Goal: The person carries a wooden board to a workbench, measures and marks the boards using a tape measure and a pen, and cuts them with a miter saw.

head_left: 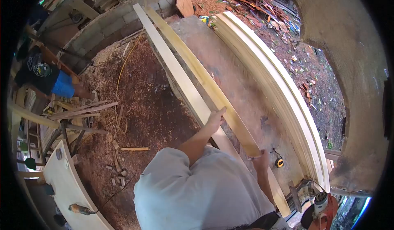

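Observation:
Two long pale boards lie lengthwise before me, close together. My left hand (215, 121) is closed at the near edge of the yellowish board (201, 75), above the paler board (176, 69). At the near end of the yellowish board, my right hand (260, 161) is wrapped round its end. A yellow and black tape measure (279, 162) lies on the worktable (262, 123) just right of my right hand. Along the table's right side rests a stack of long boards (283, 82).
Another person (49, 78) in blue shorts stands at the left. A power tool (80, 209) lies on a pale board (65, 181) at lower left. A red and grey power tool (321, 209) is at lower right. Shavings cover the ground; a block wall (111, 31) stands behind.

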The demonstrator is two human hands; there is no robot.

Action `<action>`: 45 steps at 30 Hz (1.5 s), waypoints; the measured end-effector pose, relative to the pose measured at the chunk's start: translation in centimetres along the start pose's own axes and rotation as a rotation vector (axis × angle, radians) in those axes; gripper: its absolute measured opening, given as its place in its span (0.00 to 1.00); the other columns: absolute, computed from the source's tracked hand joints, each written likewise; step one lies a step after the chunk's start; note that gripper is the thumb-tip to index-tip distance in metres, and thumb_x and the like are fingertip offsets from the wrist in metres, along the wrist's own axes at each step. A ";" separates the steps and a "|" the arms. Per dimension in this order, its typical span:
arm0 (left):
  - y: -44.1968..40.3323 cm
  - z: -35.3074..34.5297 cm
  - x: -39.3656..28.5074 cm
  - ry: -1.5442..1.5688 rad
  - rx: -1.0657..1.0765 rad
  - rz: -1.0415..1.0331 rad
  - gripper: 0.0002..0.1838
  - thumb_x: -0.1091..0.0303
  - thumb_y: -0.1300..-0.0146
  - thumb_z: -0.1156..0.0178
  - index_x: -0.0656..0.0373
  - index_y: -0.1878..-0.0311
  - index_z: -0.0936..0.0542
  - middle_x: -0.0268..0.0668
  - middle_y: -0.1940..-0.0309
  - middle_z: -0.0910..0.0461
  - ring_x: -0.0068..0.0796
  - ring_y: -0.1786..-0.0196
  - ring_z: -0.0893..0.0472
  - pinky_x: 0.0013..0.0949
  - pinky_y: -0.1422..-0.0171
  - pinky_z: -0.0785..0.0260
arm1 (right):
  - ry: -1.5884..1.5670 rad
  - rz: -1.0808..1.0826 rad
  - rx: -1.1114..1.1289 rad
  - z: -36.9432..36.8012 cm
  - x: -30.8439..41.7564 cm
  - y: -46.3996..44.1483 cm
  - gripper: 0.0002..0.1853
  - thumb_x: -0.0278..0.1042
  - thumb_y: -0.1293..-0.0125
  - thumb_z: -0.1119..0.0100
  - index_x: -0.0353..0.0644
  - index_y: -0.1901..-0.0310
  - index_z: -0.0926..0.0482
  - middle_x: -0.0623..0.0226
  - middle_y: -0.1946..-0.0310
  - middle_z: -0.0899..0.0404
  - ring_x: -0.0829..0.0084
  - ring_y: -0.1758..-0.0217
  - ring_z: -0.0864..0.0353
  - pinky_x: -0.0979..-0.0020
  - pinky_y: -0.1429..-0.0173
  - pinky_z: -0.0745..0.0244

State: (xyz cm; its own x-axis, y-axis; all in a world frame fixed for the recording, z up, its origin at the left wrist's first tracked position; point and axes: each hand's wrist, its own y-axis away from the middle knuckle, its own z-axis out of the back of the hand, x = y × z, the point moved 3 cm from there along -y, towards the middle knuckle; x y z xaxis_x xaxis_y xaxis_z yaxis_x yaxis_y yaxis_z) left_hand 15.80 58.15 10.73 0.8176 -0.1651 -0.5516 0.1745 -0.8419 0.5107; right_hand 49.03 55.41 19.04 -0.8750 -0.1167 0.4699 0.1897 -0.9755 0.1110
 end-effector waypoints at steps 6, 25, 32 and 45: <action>-1.2 -0.4 -3.9 -0.253 -0.036 -0.141 0.15 0.58 0.38 0.32 0.61 0.64 0.22 0.32 0.72 0.24 0.26 0.69 0.22 0.31 0.66 0.28 | 0.209 -0.015 0.017 3.4 4.0 0.5 0.19 0.37 0.55 0.22 0.40 0.67 0.23 0.49 0.71 0.21 0.44 0.62 0.20 0.51 0.61 0.28; 1.7 5.0 -3.7 0.280 0.465 0.166 0.38 0.70 0.54 0.48 0.71 0.34 0.30 0.49 0.39 0.24 0.47 0.35 0.27 0.47 0.24 0.41 | 0.235 0.155 0.187 -2.1 5.6 6.1 0.10 0.39 0.52 0.30 0.44 0.73 0.20 0.55 0.71 0.17 0.48 0.61 0.19 0.48 0.51 0.28; 0.0 7.7 -2.3 0.157 0.323 0.074 0.33 0.72 0.49 0.48 0.69 0.35 0.28 0.48 0.41 0.23 0.49 0.37 0.26 0.51 0.27 0.37 | 0.243 0.056 0.316 -2.9 5.6 6.0 0.16 0.41 0.49 0.32 0.44 0.59 0.15 0.48 0.46 0.21 0.48 0.37 0.27 0.49 0.29 0.39; 1.7 4.8 -5.7 0.019 0.354 0.207 0.37 0.62 0.33 0.50 0.59 0.21 0.43 0.44 0.23 0.39 0.44 0.22 0.40 0.54 0.19 0.53 | 0.085 0.099 -0.035 -3.0 5.2 9.2 0.09 0.35 0.45 0.40 0.49 0.61 0.23 0.61 0.55 0.24 0.58 0.40 0.29 0.52 0.38 0.37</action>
State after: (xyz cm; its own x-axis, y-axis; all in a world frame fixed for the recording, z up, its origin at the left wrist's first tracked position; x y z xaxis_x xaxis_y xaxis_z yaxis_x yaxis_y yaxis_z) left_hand 8.83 55.18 11.59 0.8262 -0.3428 -0.4471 -0.1918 -0.9173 0.3490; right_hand 44.88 45.22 19.87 -0.8878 -0.2263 0.4007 0.2623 -0.9643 0.0366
